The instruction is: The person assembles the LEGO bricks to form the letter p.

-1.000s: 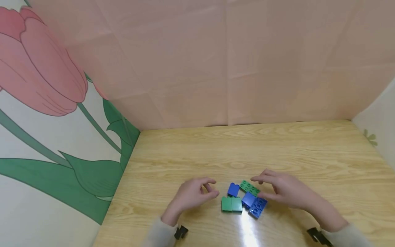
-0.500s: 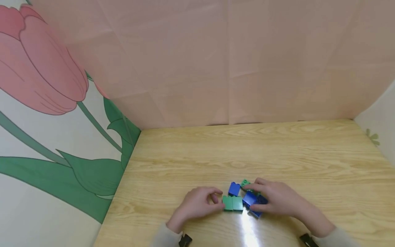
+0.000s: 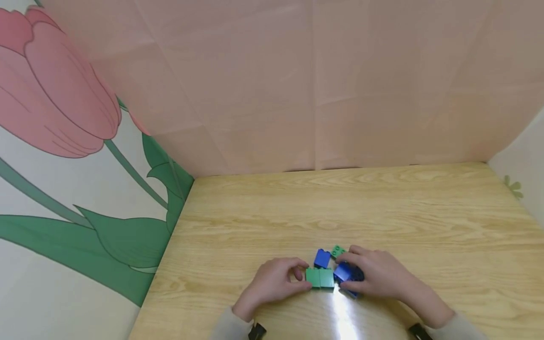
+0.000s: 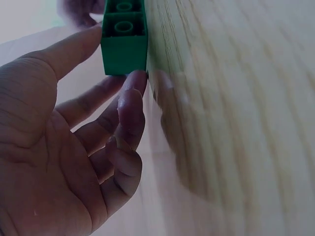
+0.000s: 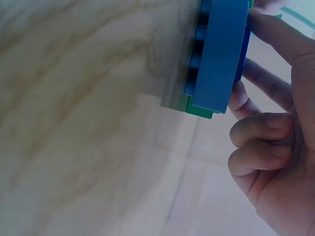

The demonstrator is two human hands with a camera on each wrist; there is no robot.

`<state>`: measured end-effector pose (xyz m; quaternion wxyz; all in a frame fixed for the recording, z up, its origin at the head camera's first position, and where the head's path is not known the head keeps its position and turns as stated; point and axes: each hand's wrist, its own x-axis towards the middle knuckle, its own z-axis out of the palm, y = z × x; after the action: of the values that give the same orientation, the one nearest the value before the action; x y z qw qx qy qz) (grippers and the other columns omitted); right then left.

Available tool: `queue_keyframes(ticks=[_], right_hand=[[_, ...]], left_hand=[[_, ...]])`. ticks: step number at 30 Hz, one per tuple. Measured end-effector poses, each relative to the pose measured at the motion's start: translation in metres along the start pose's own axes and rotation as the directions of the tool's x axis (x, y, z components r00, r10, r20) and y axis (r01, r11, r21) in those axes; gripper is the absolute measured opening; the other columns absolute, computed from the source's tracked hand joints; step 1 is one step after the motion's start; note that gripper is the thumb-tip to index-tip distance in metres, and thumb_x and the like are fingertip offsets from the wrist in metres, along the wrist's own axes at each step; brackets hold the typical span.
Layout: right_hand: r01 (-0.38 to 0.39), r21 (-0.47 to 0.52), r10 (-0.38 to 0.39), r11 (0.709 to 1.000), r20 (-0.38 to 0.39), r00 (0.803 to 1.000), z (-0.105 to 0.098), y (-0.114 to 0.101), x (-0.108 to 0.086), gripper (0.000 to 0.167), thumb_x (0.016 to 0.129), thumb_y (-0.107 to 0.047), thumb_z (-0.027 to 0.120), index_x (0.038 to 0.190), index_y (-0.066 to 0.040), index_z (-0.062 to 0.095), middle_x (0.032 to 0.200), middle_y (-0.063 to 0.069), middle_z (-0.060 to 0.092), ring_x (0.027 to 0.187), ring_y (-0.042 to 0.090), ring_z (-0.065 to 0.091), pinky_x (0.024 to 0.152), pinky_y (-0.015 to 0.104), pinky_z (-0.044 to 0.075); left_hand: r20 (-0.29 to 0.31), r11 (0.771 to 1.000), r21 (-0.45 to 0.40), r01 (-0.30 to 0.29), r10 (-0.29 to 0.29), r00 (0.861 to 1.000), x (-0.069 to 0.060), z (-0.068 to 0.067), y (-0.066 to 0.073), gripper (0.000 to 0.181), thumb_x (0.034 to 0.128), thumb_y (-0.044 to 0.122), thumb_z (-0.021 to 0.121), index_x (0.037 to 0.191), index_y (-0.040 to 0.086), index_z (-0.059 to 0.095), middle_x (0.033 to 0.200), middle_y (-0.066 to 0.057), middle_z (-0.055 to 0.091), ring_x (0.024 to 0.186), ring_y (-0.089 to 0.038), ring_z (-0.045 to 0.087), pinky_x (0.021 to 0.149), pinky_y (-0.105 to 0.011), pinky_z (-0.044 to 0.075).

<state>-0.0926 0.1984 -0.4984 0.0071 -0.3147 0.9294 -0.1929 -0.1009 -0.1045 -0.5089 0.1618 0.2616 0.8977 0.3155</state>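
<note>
There are three blue blocks (image 3: 322, 259), three green blocks (image 3: 327, 279), one left hand (image 3: 276, 281), one right hand (image 3: 378, 274) and one table (image 3: 255, 208).

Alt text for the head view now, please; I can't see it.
A person's left hand pinches the left end of two joined-up green blocks, while the right hand grips blue blocks beside them. Another blue block and a partly covered green block lie behind, on a wood-grain table.

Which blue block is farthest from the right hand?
The blue block just behind the front green blocks; the other blue blocks are at the right hand.
</note>
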Motion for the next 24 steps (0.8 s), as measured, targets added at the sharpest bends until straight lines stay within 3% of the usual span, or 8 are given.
queue_keyframes(ticks=[6, 15, 21, 24], right_hand=[[-0.002, 0.008, 0.002, 1.000, 0.008, 1.000, -0.0006, -0.0004, 0.0027, 0.039, 0.087, -0.054, 0.080, 0.114, -0.028, 0.073, 0.092, -0.015, 0.055, 0.065, -0.002, 0.044, 0.054, 0.021, 0.039], [-0.004, 0.008, 0.004, 1.000, 0.012, 1.000, 0.0012, 0.0007, 0.0043, 0.036, 0.085, -0.051, 0.081, 0.111, -0.028, 0.072, 0.091, -0.015, 0.056, 0.067, -0.002, 0.046, 0.056, 0.022, 0.041], [-0.003, 0.009, 0.003, 1.000, 0.014, 1.000, 0.0013, 0.0009, 0.0039, 0.037, 0.086, -0.051, 0.081, 0.113, -0.027, 0.072, 0.092, -0.015, 0.055, 0.067, -0.002, 0.046, 0.056, 0.022, 0.040], [0.001, 0.010, -0.001, 1.000, 0.011, 1.000, 0.0010, 0.0006, 0.0039, 0.038, 0.087, -0.052, 0.080, 0.114, -0.027, 0.072, 0.092, -0.015, 0.055, 0.067, -0.002, 0.045, 0.056, 0.022, 0.040]], left_hand=[[-0.013, 1.000, 0.011, 0.006, -0.006, 1.000, -0.0004, 0.0001, 0.0003, 0.041, 0.0883, 0.054, 0.079, 0.120, 0.030, 0.070, 0.096, 0.021, 0.067, 0.073, 0.005, 0.056, 0.070, -0.023, 0.046], [-0.016, 0.999, -0.045, 0.013, -0.013, 1.000, -0.0021, 0.0006, 0.0045, 0.037, 0.0856, 0.050, 0.083, 0.113, 0.030, 0.068, 0.106, 0.020, 0.067, 0.069, 0.002, 0.057, 0.067, -0.021, 0.048], [-0.043, 0.997, -0.076, 0.002, -0.005, 0.999, -0.0034, 0.0032, 0.0047, 0.029, 0.0883, 0.046, 0.082, 0.108, 0.030, 0.068, 0.101, 0.024, 0.066, 0.064, 0.002, 0.057, 0.063, -0.021, 0.046], [-0.076, 0.997, -0.074, -0.005, -0.001, 0.997, -0.0051, 0.0028, 0.0054, 0.026, 0.0889, 0.044, 0.082, 0.106, 0.030, 0.069, 0.090, 0.022, 0.065, 0.059, 0.001, 0.055, 0.060, -0.022, 0.046]])
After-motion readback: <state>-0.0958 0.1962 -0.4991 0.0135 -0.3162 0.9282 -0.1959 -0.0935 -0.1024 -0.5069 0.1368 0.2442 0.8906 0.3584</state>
